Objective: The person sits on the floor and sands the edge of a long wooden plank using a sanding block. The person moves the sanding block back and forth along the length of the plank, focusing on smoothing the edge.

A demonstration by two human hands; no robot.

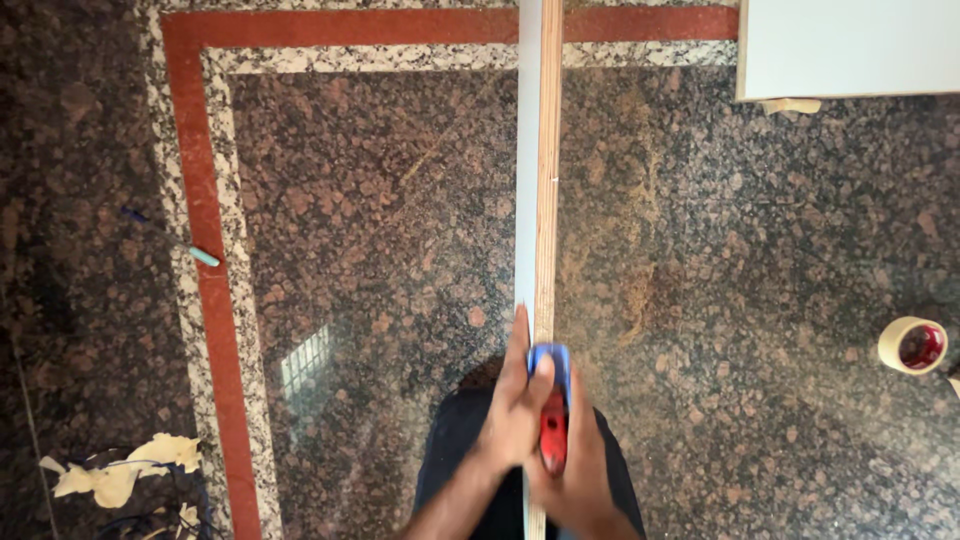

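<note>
Gripping red-and-blue tool with both hands, pressing along near end of stiff, light board edge.

Long narrow board standing on edge, white face to the left, layered pale wood edge uppermost, running straight away across the floor, small red and blue tool pressed on its near edge, partly covered

Home carpentry: granite floor, plywood strip
</note>
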